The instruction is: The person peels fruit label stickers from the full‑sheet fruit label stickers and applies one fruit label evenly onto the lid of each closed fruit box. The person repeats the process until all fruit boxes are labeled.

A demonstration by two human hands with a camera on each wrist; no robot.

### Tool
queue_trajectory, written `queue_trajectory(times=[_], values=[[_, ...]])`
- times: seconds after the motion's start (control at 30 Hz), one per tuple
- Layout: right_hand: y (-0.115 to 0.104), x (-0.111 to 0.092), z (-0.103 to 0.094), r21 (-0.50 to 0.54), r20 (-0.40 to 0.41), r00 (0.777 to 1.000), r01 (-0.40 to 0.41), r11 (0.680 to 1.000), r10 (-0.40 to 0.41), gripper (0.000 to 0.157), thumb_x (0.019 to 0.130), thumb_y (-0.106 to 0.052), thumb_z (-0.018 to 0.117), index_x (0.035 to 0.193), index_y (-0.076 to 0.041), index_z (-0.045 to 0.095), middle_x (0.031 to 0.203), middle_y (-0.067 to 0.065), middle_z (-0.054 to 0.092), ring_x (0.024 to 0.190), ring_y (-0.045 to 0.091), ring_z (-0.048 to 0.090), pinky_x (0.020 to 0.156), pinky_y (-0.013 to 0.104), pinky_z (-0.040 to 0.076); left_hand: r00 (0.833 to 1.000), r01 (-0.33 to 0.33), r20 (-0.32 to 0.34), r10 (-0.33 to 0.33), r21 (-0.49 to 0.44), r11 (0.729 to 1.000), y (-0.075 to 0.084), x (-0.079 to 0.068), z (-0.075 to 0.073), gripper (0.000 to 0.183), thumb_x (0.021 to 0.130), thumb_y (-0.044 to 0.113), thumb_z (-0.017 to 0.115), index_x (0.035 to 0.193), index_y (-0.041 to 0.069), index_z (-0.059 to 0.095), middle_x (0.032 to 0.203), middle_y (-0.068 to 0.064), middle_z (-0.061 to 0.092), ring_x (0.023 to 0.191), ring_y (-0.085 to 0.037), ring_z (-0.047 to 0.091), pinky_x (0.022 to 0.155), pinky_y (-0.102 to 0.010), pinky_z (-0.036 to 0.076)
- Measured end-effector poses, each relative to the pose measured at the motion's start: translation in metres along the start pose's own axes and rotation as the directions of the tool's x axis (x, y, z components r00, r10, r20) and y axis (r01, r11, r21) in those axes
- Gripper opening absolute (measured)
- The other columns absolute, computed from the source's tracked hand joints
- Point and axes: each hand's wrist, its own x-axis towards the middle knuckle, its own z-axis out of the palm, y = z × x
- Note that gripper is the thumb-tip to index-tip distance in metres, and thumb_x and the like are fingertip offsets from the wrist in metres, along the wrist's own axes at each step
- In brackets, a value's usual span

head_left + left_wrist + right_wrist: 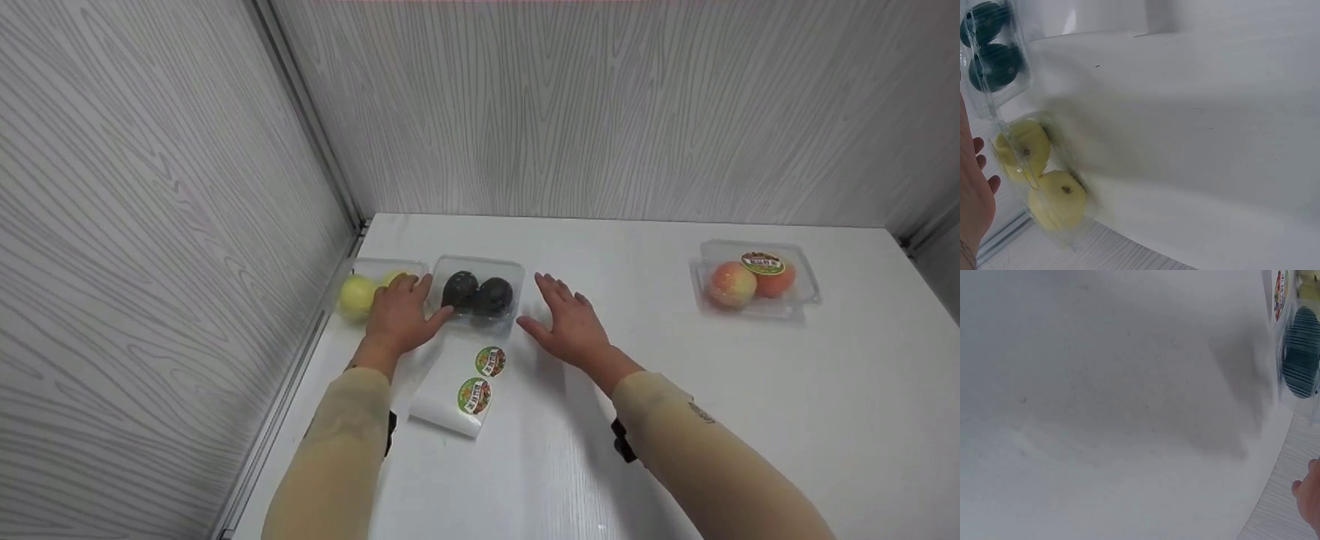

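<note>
A clear plastic box [480, 264] with two dark round fruits [494, 296] stands between my two hands. My left hand [401, 315], fingers extended, is over the gap between it and a second clear box [373, 264] of yellow fruits [357, 296]; its thumb reaches toward the dark fruits. In the left wrist view, two yellow fruits [1057, 199] show inside their box. To the right of the dark fruits, my right hand [574, 326] is held with straight, spread fingers and holds nothing. Just in front lies a white sheet [442, 390] bearing two round labels [474, 395].
At the right back of the white table [637, 450] stands another clear box [806, 281] with red-and-yellow fruits [733, 285] and a round label [763, 263] on its lid. Wood-grain panels [600, 112] enclose the table at the back and left.
</note>
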Motion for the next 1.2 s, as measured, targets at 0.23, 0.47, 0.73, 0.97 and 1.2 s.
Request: queue_trajectory(times=[0.23,0.47,0.73,0.97,1.2], values=[[-0.009,0.005,0.007,-0.015,0.008,1.000,0.014,1.000,-0.014,0.086,0.104,-0.056,0.059,0.169,-0.011,0.025,0.171,0.016,0.031,0.157,0.037,0.029,0.124,0.059,0.024,0.999,-0.038,0.003,0.038,-0.010,0.999,-0.002,0.001,0.001,0.081,0.104,0.063,0.051,0.160,0.006,0.045,0.158,-0.020,0.049,0.152,-0.039,0.037,0.119,-0.057,0.033],[-0.015,0.011,0.012,-0.033,0.033,0.999,0.010,0.999,-0.009,0.087,0.104,-0.058,0.059,0.170,-0.012,0.025,0.172,0.016,0.029,0.158,0.036,0.027,0.125,0.058,0.022,0.999,-0.050,0.007,0.051,-0.017,0.999,-0.002,0.005,0.004,0.080,0.103,0.062,0.053,0.160,0.006,0.045,0.159,-0.021,0.047,0.153,-0.040,0.034,0.120,-0.057,0.031],[-0.022,0.017,0.023,-0.026,0.059,0.998,0.013,1.000,-0.011,0.087,0.104,-0.059,0.059,0.170,-0.014,0.024,0.173,0.014,0.027,0.159,0.035,0.025,0.126,0.058,0.021,0.999,-0.045,0.025,0.045,0.007,0.999,-0.002,0.009,0.008,0.081,0.104,0.064,0.051,0.163,0.009,0.043,0.162,-0.019,0.045,0.156,-0.038,0.030,0.122,-0.056,0.030],[-0.027,0.019,0.028,-0.024,0.064,0.998,0.019,1.000,-0.018,0.085,0.104,-0.059,0.058,0.170,-0.016,0.025,0.173,0.014,0.028,0.159,0.035,0.027,0.126,0.058,0.022,0.998,-0.046,0.039,0.044,0.054,0.997,0.000,0.010,0.011,0.078,0.105,0.063,0.049,0.163,0.010,0.043,0.161,-0.017,0.048,0.156,-0.037,0.031,0.121,-0.056,0.031],[-0.029,0.020,0.030,-0.051,0.086,0.996,-0.006,0.999,0.011,0.081,0.106,-0.058,0.055,0.169,-0.014,0.028,0.173,0.014,0.028,0.159,0.036,0.026,0.125,0.059,0.023,0.998,-0.058,0.045,0.055,0.077,0.995,0.001,0.011,0.014,0.077,0.106,0.063,0.047,0.161,0.010,0.045,0.157,-0.016,0.053,0.155,-0.037,0.033,0.122,-0.055,0.028]])
